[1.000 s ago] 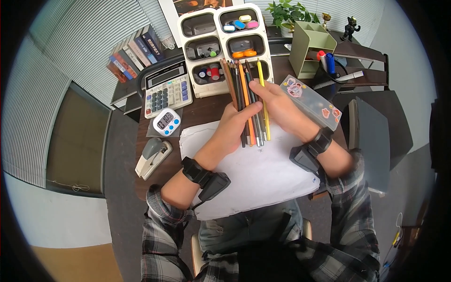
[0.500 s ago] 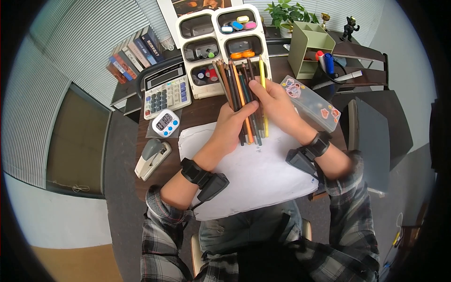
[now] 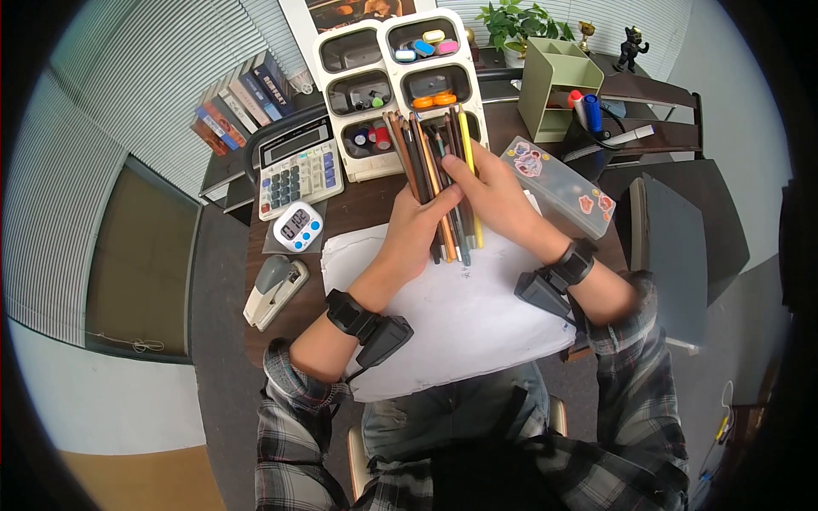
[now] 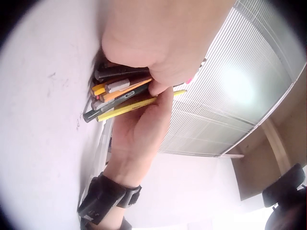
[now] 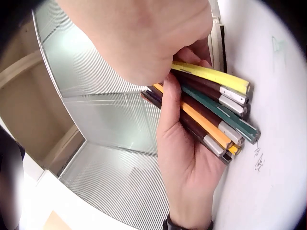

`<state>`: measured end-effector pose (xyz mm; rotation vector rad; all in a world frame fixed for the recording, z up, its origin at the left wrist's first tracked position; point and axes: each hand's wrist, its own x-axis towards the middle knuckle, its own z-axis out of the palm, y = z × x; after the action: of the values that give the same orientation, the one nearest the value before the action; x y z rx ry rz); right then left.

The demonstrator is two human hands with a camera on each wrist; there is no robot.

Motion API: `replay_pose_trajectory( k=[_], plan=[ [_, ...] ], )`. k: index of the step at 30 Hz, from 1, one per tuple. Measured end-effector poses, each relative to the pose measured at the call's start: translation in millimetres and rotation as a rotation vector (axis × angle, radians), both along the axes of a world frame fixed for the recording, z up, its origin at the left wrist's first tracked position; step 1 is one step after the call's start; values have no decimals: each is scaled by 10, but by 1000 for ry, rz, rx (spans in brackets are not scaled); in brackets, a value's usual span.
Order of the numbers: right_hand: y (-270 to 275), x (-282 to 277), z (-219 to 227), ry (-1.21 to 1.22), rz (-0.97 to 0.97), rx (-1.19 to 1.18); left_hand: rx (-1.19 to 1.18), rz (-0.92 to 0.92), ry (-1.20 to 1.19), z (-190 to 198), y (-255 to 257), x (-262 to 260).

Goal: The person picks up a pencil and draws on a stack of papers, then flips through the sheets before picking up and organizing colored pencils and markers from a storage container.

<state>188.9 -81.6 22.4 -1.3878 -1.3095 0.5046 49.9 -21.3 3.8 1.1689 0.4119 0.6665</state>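
Note:
A bundle of colored pencils [image 3: 417,166], dark, brown, orange and green, stands nearly upright above white paper [image 3: 452,328]. The left hand [image 3: 411,230] grips it from the left, thumb across the front. On the right side, the right hand [image 3: 494,196] holds the bundle, its thumb near the upper part beside a yellow pencil [image 3: 467,140]. In the right wrist view the pencils' blunt ends [image 5: 230,103] point at the paper, and the left hand [image 5: 184,158] wraps around them. The left wrist view shows the right hand [image 4: 144,127] behind the yellow pencil [image 4: 127,109].
A white organizer [image 3: 371,175] with erasers and small items stands behind the hands. Left are a calculator [image 3: 298,179], a timer [image 3: 298,226] and a stapler [image 3: 275,289]. Right are a clear case [image 3: 558,187], a green holder [image 3: 545,89] and a pen cup [image 3: 588,145] with markers.
The bundle and both hands have shifted slightly left in the head view. The right thumb has moved left across the pencils, and the upper ends of the pencils have changed their spread.

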Motion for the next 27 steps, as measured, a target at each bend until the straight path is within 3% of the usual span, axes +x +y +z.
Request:
replay_pose_trajectory(
  k=[8, 11, 13, 15, 17, 21, 23, 25, 27],
  plan=[
    [47, -36, -47, 243, -11, 72, 36, 78, -37, 11, -13, 37],
    [29, -62, 4, 346, 9, 103, 18, 8, -48, 23, -8, 20],
    [42, -64, 18, 580, 46, 148, -9, -3, -45, 8, 3, 16],
    [34, -54, 30, 562, 4, 169, -35, -16, -42, 20, -20, 28],
    [15, -15, 39, 545, -38, 192, -83, 121, -18, 140, -116, 58],
    [-58, -33, 158, 522, 16, 95, -47, 112, 60, 75, -58, 43],
    [-77, -74, 181, 492, -5, 55, 20, -4, 67, 23, -13, 9],
    [-80, -71, 151, 368, 87, -60, 40, 2, 86, 4, -15, -3],
    [-41, -35, 104, 380, 110, -7, 62, 6, 104, -2, -19, 4]
  ],
)
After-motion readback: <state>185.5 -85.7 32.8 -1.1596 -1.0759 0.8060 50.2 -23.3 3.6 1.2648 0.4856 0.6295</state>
